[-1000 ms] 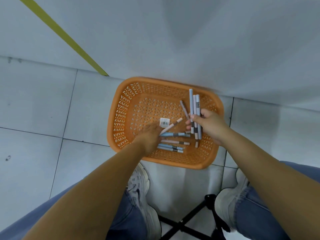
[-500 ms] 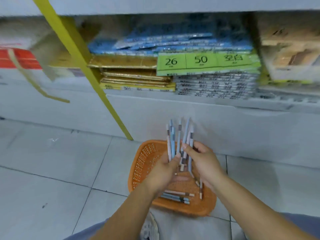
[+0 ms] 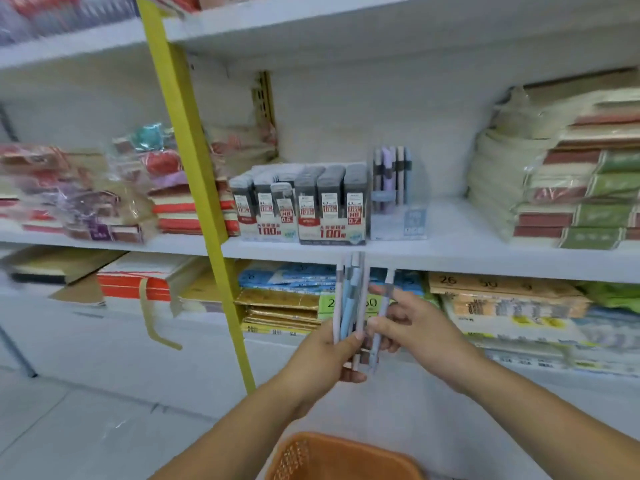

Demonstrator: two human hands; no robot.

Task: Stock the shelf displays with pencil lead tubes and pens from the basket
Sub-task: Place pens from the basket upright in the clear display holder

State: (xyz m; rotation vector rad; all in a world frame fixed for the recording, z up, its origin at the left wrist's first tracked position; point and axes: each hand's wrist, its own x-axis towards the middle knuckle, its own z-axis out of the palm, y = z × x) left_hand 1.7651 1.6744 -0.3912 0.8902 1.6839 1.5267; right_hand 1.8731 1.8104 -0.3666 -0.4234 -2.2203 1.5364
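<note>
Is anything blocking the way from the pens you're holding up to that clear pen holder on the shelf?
Nothing visible does. The pens reach up to the shelf edge; the clear pen holder stands just above, with lead tube boxes only beside it.

Head-worn view; facing shelves (image 3: 346, 252) closely

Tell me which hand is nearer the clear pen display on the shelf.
Right. The right hand, pinching one pen, sits almost straight below the clear pen display; the left hand, gripping the pen bundle, is lower and further left.
</note>
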